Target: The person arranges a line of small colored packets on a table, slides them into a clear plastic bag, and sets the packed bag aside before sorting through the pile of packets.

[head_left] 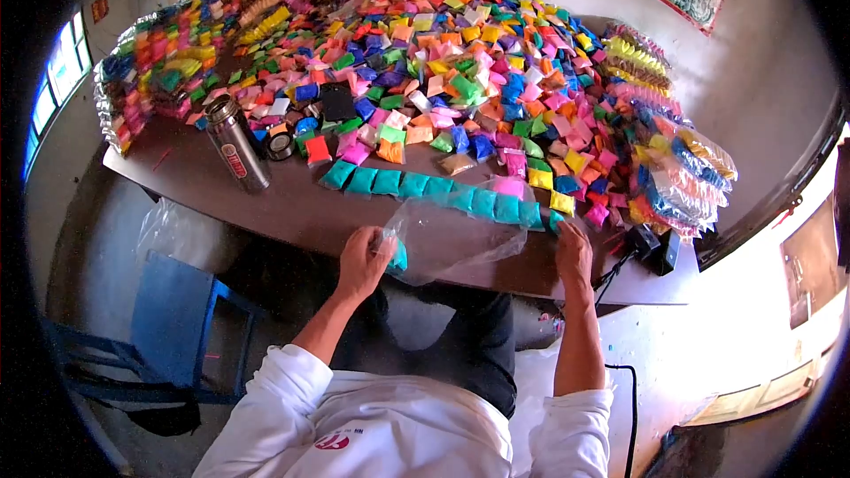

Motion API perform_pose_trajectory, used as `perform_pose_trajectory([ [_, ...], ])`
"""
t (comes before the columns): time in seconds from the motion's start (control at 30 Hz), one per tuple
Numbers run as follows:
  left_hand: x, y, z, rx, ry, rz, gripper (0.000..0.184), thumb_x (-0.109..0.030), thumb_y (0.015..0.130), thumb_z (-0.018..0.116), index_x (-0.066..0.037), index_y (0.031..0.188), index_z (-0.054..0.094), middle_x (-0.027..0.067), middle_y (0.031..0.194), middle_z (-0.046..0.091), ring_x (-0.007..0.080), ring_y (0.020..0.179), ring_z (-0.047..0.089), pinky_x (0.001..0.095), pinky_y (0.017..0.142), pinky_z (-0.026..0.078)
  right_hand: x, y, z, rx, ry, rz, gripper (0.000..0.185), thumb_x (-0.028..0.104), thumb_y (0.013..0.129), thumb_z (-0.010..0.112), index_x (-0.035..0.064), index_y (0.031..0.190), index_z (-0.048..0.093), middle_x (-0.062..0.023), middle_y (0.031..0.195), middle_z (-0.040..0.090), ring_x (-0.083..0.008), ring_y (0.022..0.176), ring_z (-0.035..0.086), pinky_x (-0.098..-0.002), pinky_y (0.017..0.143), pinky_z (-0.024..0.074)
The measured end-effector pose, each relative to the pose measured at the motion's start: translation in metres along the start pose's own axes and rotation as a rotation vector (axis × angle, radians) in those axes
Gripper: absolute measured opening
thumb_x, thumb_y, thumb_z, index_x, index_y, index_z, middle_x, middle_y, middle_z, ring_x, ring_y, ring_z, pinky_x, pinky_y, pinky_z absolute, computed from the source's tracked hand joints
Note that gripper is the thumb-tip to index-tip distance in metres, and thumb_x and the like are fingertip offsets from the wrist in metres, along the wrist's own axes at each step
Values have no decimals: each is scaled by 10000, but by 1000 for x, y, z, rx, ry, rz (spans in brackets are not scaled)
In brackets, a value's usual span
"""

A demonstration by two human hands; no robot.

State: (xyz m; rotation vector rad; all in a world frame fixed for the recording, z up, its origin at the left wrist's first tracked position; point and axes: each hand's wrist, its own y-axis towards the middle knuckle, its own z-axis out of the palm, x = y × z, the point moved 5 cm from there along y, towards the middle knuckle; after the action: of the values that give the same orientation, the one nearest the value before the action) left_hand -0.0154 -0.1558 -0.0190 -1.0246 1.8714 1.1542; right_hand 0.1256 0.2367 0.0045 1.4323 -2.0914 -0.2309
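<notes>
The left hand [365, 264] pinches the bag [456, 243] beside a teal packet [400, 256], the right hand [575, 255] grips the teal row's [386, 181] right end, and the row's left end lies unbagged on the table [297, 215].

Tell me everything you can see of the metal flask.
The flask is a tall grey cylinder, shiny like steel, with a red-and-white label on its side. Its mouth is uncovered. It stands on the brown table near the heap of coloured packets; a dark round piece, perhaps its lid, lies beside it. No hand touches it.
</notes>
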Motion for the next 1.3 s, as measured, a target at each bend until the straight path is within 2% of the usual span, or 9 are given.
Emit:
perform_pose_trajectory([
  [0.27,6,-2,2,-28,35,53,384,-384,882,634,-2,912,600,149,848,604,299,797,581,400,720,450,23,13,-10,-169,70,67,302,17,881,488,46,1145,634,-191,1037,673,-375,986,633,-441,828,507],
  [0.4,1,-2,-1,-19,17,45,373,-367,875,637,1,929,599,151,856,602,306,814,576,402,733,449,46,20,3,-176,61,-187,341,-4,848,501,49,1160,630,-190,1163,636,-375,1077,601,-436,906,495],
  [0.6,2,-4,0,-41,26,82,348,-351,874,636,-8,926,602,146,840,600,305,798,577,398,726,452,46,21,15,55,49,-185,539,34,725,613,61,1260,556,-184,1361,513,-382,1195,534,-425,976,468],
  [0.87,-1,-2,-2,-2,14,65,338,-345,877,633,-11,921,602,141,840,596,297,793,571,395,723,447,25,37,31,-79,70,-108,371,74,831,639,28,1193,576,-196,1060,652,-427,971,621,-462,819,508],
  [0.93,4,-3,-2,17,4,32,340,-346,878,633,-10,920,601,139,834,592,295,789,571,394,722,446,19,35,21,-207,38,5,300,78,870,612,21,1162,577,-203,944,653,-408,867,643,-440,747,512],
  [0.97,4,-3,-1,10,-10,47,344,-350,878,634,-10,917,600,137,820,587,294,788,569,395,720,446,13,34,15,-228,173,63,250,105,896,604,17,1129,588,-191,916,650,-324,810,641,-390,725,504],
  [1.0,5,-4,-1,4,-23,61,348,-354,878,634,-9,914,599,136,806,581,294,787,567,396,717,446,8,33,10,-341,252,61,268,123,889,602,27,1139,592,-202,960,662,-379,882,649,-434,762,504],
  [1.17,-5,-5,-1,-56,-1,86,337,-348,870,643,-16,905,597,133,786,576,302,792,558,406,715,442,74,-3,-56,-242,684,192,217,138,880,633,-7,1040,608,-21,806,582,-103,722,511,-257,632,422],
  [1.3,2,-3,1,-61,62,161,308,-329,862,653,-29,873,585,138,781,569,323,776,545,422,717,438,153,-30,-79,-122,790,75,151,128,851,639,5,927,595,35,762,505,-62,691,434,-218,591,369],
])
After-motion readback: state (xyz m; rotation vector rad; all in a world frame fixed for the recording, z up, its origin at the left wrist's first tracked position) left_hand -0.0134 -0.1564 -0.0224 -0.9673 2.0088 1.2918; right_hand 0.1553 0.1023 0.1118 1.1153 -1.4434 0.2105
